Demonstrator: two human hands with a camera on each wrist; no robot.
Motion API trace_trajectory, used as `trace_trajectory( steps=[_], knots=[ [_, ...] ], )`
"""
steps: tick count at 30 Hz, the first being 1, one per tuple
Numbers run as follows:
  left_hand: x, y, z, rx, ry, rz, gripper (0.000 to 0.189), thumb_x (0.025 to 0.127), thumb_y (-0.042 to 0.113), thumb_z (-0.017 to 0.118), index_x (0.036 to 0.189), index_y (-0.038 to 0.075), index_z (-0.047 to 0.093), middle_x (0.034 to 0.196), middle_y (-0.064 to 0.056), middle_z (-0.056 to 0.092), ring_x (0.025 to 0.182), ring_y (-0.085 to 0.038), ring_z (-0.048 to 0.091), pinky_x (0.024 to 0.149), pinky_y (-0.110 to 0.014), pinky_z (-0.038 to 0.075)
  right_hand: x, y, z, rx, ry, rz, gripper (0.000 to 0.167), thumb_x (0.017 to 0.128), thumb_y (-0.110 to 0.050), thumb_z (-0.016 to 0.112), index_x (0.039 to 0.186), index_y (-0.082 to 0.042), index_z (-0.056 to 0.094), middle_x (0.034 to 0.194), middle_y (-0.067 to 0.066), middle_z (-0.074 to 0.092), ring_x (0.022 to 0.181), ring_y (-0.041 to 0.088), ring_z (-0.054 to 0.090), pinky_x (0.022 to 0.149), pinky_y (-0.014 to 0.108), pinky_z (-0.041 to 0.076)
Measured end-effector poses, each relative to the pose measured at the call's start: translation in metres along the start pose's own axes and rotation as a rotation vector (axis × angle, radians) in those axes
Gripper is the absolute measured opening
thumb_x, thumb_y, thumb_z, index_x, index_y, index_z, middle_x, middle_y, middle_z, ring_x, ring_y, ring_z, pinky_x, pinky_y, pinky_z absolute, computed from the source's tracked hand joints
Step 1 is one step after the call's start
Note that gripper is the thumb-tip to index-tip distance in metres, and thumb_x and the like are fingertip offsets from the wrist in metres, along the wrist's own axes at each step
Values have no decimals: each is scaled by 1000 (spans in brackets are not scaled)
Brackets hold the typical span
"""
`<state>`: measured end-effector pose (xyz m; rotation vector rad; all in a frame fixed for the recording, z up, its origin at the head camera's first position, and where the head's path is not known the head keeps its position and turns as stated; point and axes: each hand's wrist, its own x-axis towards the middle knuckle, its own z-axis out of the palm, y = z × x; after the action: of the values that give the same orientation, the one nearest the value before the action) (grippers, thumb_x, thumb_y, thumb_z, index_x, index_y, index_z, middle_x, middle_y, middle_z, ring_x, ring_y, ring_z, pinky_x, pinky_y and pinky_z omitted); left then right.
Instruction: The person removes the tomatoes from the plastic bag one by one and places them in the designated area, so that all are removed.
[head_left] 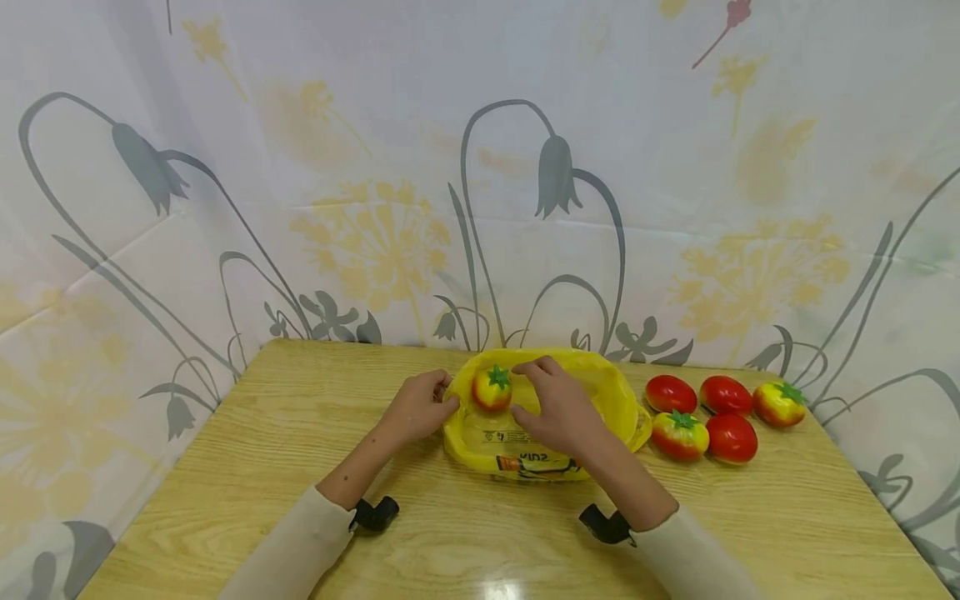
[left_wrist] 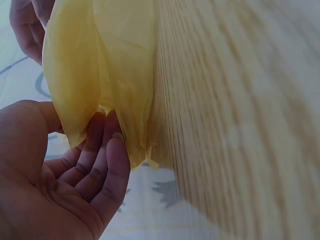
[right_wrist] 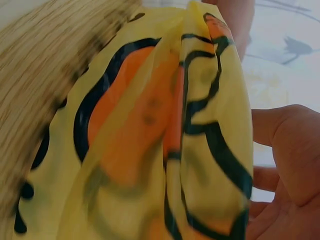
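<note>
A yellow plastic bag (head_left: 615, 400) with dark and orange print lies on the table, its mouth spread wide. Inside its left part sits a red-and-yellow toy tomato (head_left: 491, 390) with a green leafy top. My left hand (head_left: 420, 406) pinches the left rim of the bag; in the left wrist view, the left hand (left_wrist: 75, 170) has its thumb and fingers on either side of the film. Over the bag's middle, my right hand (head_left: 558, 404) has thumb and fingers spread, just right of the tomato and holding nothing. In the right wrist view the bag (right_wrist: 135, 125) hides part of it.
Right of the bag lie several more toy tomatoes, among them a red one (head_left: 671, 393), a yellow-red one with leaves (head_left: 679, 436) and another leafy one (head_left: 780, 404) farthest right. The wooden table (head_left: 300, 400) meets a flower-printed cloth (head_left: 375, 167) at its back edge.
</note>
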<state>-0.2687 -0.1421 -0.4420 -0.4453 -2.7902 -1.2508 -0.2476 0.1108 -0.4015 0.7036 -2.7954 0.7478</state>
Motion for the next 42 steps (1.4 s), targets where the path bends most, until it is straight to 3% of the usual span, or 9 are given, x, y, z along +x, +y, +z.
trace_trajectory(
  steps=[15, 26, 36, 42],
  knots=[
    [2, 3, -2, -13, -1, 26, 11, 96, 12, 67, 105, 6, 70, 79, 0, 57, 66, -14, 49, 63, -30, 43, 14, -8, 18, 20, -48, -13, 61, 94, -22, 82, 147, -2, 59, 144, 18, 58, 124, 35, 63, 104, 50, 54],
    [1, 0, 0, -20, -29, 36, 8, 99, 12, 67, 105, 7, 69, 79, -1, 56, 64, -13, 48, 61, -29, 42, 15, -4, 30, 16, -109, -6, 69, 95, -23, 82, 155, -8, 52, 160, 23, 43, 135, 41, 57, 106, 52, 53],
    [1, 0, 1, -7, -44, 45, 8, 100, 13, 66, 105, 7, 67, 79, -1, 55, 65, -13, 48, 61, -29, 41, 17, 4, 42, 34, -101, -35, 68, 94, -20, 82, 155, -12, 53, 166, 23, 34, 137, 43, 55, 106, 53, 53],
    [1, 0, 0, -14, -47, 53, 8, 100, 13, 66, 105, 7, 68, 80, 0, 56, 65, -13, 48, 61, -28, 41, 17, 8, 46, 47, -70, -114, 58, 90, -13, 84, 142, -9, 59, 164, 20, 39, 139, 41, 54, 109, 52, 51]
  ],
)
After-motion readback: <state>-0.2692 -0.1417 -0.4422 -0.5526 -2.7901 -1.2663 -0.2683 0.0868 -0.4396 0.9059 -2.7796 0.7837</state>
